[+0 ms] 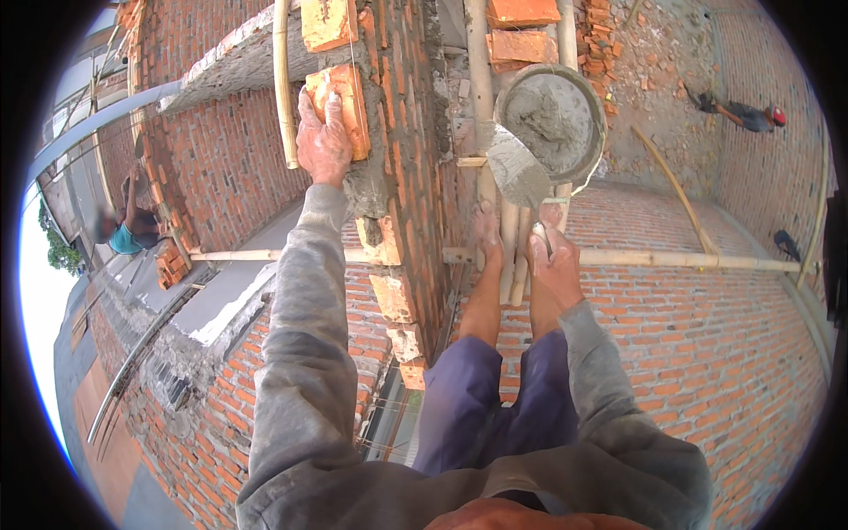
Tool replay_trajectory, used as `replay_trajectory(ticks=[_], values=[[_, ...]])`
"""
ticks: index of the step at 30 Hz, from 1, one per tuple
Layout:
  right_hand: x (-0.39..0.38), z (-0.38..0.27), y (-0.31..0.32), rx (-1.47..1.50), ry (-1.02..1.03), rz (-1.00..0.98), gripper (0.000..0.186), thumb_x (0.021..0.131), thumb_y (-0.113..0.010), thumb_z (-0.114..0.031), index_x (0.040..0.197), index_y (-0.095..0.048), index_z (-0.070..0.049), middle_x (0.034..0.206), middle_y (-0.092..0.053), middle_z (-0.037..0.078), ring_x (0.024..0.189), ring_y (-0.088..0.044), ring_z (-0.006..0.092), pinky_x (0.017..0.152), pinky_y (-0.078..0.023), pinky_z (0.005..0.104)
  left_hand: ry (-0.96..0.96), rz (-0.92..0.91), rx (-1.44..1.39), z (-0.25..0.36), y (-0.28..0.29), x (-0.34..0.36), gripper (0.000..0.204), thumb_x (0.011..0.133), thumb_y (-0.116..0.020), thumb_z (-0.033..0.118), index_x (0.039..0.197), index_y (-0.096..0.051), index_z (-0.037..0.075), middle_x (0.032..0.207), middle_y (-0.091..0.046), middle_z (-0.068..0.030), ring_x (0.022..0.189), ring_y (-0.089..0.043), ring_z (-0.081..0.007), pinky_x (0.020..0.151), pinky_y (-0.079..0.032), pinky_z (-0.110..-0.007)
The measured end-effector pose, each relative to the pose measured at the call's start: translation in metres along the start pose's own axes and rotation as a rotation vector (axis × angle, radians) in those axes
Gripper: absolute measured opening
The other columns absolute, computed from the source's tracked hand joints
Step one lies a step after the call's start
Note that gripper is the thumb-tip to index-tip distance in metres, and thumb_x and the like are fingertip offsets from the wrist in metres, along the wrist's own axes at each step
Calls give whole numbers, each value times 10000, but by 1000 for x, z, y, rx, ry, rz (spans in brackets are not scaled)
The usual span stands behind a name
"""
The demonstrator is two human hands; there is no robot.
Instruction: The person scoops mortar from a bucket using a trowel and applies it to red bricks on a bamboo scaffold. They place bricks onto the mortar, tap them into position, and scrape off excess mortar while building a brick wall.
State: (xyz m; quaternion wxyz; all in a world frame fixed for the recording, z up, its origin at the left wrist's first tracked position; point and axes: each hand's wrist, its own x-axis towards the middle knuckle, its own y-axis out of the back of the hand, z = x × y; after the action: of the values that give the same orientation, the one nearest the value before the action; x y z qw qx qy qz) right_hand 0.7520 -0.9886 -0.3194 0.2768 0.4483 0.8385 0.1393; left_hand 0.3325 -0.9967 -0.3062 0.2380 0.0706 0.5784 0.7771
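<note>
My left hand (324,140) grips an orange brick (351,99) on top of the brick wall (408,132), its fingers over the brick's upper face. Grey mortar (367,185) lies on the wall top just nearer to me. Beyond the held brick sits another brick (328,22), and a thin string runs along these bricks. My right hand (556,261) is closed round the handle of a trowel (518,166). The trowel's mortar-smeared blade overlaps the near left rim of a round bucket (598,132) holding wet grey mortar (552,119).
I stand barefoot on bamboo poles (510,252) beside the wall. Loose bricks (524,44) lie beyond the bucket. A horizontal bamboo pole (689,260) crosses at right. Far below, one person (751,115) is at right; another person (132,231) is at left near stacked bricks (171,265).
</note>
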Motion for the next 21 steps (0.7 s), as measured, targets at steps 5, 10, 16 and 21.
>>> replay_trajectory(ticks=[5,10,16,21], values=[[83,-27,-91,93,-9,-44,248,971,-625,-148,1160,-631,13,943,-713,216,862,-688,399,774,-533,408,-43,25,-35,0,-1,-1,774,1035,-479,604,1566,-397,47,1383,-619,-269,1282,-583,-437,1062,-447,-479],[174,-62,-176,283,68,15,290,940,-652,-127,1187,-611,19,1000,-700,247,953,-672,417,848,-517,451,-99,42,-80,0,-2,2,799,1037,-469,613,1552,-400,6,1340,-642,-280,1245,-612,-435,1054,-449,-473],[169,-51,-197,303,58,-87,349,923,-655,-104,1240,-597,30,1115,-682,286,1080,-641,468,928,-497,482,-94,43,-98,-2,-4,2,816,1022,-470,639,1546,-413,17,1324,-656,-270,1244,-614,-434,1048,-450,-482],[109,-24,-184,261,64,-195,393,928,-664,-145,1256,-587,58,1149,-681,291,1119,-635,465,957,-483,487,-59,26,-74,-2,-3,2,806,1012,-468,653,1570,-395,75,1304,-667,-253,1241,-612,-434,1043,-444,-516]])
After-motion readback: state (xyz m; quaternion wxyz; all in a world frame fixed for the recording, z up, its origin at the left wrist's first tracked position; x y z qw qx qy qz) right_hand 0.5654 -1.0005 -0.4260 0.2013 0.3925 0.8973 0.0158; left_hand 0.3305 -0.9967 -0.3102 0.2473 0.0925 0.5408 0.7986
